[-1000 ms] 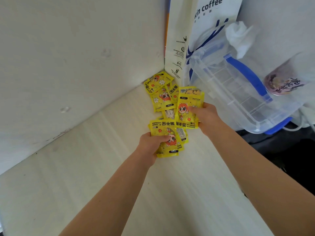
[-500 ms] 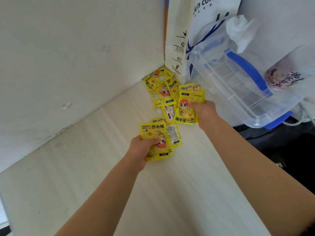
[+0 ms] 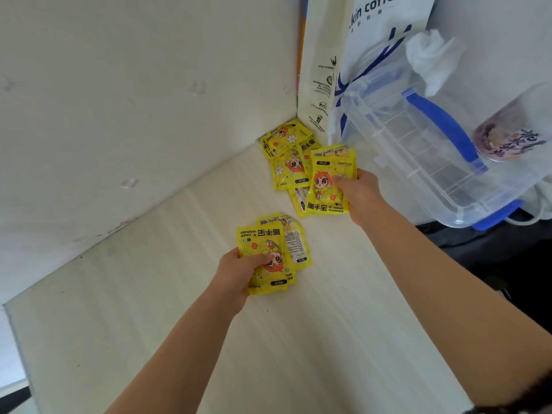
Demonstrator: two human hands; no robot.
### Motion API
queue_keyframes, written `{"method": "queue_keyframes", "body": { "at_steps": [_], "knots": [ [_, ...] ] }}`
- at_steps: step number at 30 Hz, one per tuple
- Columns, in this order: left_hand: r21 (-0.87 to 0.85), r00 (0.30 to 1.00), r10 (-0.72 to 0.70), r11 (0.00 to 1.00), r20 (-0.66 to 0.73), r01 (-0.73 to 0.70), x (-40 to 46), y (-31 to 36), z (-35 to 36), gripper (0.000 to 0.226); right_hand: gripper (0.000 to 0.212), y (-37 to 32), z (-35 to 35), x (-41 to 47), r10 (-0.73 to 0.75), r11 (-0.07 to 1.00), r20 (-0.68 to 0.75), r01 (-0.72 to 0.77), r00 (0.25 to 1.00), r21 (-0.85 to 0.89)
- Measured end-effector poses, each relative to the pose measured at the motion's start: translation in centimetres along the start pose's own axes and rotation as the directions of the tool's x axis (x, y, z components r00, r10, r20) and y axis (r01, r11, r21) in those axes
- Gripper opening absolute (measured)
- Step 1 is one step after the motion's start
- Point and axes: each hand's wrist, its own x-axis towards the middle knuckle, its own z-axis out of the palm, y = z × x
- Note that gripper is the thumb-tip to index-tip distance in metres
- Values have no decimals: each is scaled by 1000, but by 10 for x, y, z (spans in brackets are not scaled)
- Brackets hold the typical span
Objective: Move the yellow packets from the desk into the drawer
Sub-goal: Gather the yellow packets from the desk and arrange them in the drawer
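Pale desk (image 3: 298, 339) in a wall corner: both hands are gathering hand-warmer packets.
Left hand (image 3: 239, 271) is pinching a near stack (image 3: 268, 252); right hand (image 3: 360, 192) is clamping another packet (image 3: 324, 174) to carry. More packets (image 3: 288, 153) are lying far in the corner.

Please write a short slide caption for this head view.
Both hands hold yellow packets above the desk.

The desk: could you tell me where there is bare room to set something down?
The desk is bare between the arms and left of the left hand, up to the wall. The far corner is crowded: loose packets, paper bag, plastic box.
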Motion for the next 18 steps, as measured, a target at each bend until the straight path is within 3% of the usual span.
{"method": "queue_keyframes", "body": {
  "at_steps": [8, 18],
  "knots": [
    [26, 998, 62, 998, -22, -61, 3, 3, -3, 34, 16, -5, 3, 0, 52, 998, -23, -51, 998, 26],
    [-24, 993, 111, 993, -30, -111, -26, -19, -18, 31, 15, 57, -41, -67, -136, 983, -156, 113, 978, -148]
  ]
}}
